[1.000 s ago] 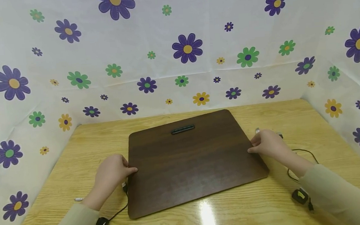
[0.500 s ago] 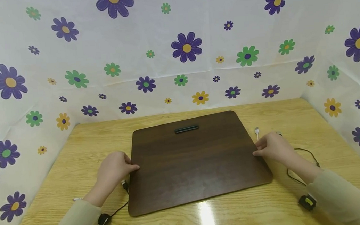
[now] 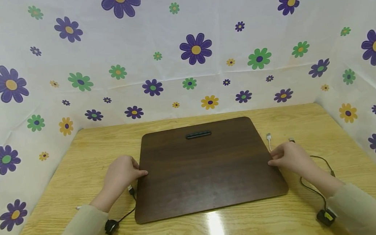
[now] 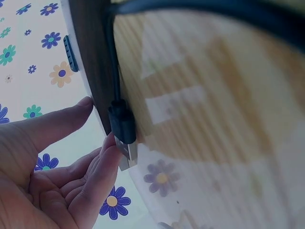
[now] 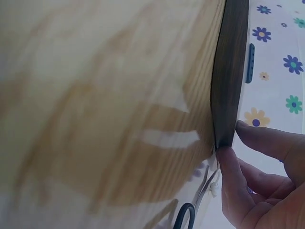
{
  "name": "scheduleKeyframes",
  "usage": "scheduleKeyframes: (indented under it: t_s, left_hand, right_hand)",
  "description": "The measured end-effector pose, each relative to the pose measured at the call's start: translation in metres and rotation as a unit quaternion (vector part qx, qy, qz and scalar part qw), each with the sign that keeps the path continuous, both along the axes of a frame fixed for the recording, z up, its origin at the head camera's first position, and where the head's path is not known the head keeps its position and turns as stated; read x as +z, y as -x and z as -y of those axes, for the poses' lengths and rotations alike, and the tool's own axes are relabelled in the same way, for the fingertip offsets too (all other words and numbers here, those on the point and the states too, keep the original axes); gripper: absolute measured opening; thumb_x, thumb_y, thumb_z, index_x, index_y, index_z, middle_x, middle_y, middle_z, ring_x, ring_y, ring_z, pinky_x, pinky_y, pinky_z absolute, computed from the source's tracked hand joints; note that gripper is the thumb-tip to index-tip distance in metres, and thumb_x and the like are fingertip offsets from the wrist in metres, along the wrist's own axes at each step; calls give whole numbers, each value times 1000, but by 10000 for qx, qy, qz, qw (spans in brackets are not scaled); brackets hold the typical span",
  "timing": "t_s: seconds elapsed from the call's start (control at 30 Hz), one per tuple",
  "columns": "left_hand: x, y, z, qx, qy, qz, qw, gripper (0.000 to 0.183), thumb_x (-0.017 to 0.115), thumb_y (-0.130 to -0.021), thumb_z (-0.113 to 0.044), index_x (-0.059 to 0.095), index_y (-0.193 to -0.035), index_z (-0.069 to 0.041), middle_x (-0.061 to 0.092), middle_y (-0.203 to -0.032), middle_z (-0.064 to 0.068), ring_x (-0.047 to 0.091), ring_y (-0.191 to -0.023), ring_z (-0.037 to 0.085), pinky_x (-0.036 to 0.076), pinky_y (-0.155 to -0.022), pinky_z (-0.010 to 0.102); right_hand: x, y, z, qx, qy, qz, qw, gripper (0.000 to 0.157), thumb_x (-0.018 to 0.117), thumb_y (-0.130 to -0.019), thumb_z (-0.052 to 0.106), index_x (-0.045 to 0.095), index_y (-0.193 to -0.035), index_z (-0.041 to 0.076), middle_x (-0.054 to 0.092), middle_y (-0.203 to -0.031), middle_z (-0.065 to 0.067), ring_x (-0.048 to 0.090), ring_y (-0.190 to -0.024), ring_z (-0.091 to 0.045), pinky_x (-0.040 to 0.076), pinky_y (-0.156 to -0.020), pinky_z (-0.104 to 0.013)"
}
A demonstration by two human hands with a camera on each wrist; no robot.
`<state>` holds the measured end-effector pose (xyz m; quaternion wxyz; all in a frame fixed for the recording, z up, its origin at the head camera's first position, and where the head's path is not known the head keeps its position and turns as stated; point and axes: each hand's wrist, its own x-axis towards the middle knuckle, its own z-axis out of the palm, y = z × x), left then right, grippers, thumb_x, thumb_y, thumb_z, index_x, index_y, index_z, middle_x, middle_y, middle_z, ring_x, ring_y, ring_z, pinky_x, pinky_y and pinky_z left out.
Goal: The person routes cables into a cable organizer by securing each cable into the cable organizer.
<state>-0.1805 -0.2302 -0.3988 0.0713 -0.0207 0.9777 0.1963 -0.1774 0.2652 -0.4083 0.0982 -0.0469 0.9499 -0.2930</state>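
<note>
Head view. Board (image 3: 208, 170), one, dark brown, corners rounded; set slightly askew at the middle of the light wood table (image 3: 89, 157). Its left edge is pinched by the left hand (image 3: 121, 171), thumb laid on the upper face; its right edge is pinched likewise by the right hand (image 3: 292, 157). A slim dark strip (image 3: 198, 134) is seen near the far edge of the board. Beside the left edge: black USB plug (image 3: 131, 190). Near the left sleeve (image 3: 91, 219): black device (image 3: 111, 227), with cord attached. Beyond the right hand: white plug (image 3: 268, 136); dark-ended plug (image 3: 292, 140). By the right sleeve (image 3: 349, 197): black and yellow device (image 3: 326, 217), joined by a dark cable (image 3: 328, 162). The table is enclosed by a white backdrop (image 3: 156, 32), printed with purple, green and orange flowers.

Left wrist view. The board is seen edge-on, held between thumb and fingers; the black USB plug is shown close to the fingertips.

Right wrist view. The opposite edge is held between thumb and fingers. Below it, partly cut off by the frame: scissors (image 5: 191, 208), dark-handled, blades pointed toward the fingertips.
</note>
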Motion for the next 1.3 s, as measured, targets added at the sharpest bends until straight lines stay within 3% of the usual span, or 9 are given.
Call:
scheduleKeyframes:
  t_s: [0.3, 0.53, 0.67, 0.77, 1.3]
  left_hand:
    - [-1, 8, -2, 41, 20, 132, 9999, 43, 88, -88, -26, 59, -60, -13, 42, -57, -6, 41, -57, 13, 31, -53, 26]
    - [-1, 13, -3, -29, 41, 133, 9999, 46, 89, -88, -27, 56, -58, -15, 41, -57, -6, 39, -58, 12, 30, -53, 26]
    - [-1, 14, -3, -23, 86, 156, 9998, 29, 89, -87, -27, 73, -75, -6, 67, -71, 4, 55, -64, 16, 45, -56, 30]
    - [0, 15, -2, -11, 108, 159, 9998, 27, 89, -87, -26, 78, -90, -1, 78, -93, 13, 65, -73, 20, 55, -63, 36]
    - [0, 17, -3, -48, 153, 200, 9997, 32, 89, -88, -27, 79, -99, 1, 79, -105, 18, 71, -82, 25, 61, -72, 44]
  right_hand:
    - [-1, -4, -5, 89, -63, -80, 9999, 33, 85, -90, 13, 76, -109, -13, 80, -99, -24, 78, -90, -35, 65, -77, -47]
    - [0, -5, -7, 126, -67, -53, 9999, 31, 85, -89, 10, 76, -108, -13, 80, -97, -24, 77, -88, -34, 64, -73, -44]
    - [1, -6, -8, 136, -97, -32, 9999, 31, 84, -89, 10, 76, -108, -13, 80, -97, -24, 78, -88, -34, 65, -74, -45]
    - [1, -6, -9, 138, -118, -14, 9998, 31, 84, -89, 11, 76, -108, -13, 80, -97, -23, 78, -88, -35, 65, -75, -45]
    - [2, -6, -10, 180, -55, 18, 9998, 32, 84, -89, 10, 76, -109, -13, 80, -96, -22, 77, -87, -32, 64, -74, -45]
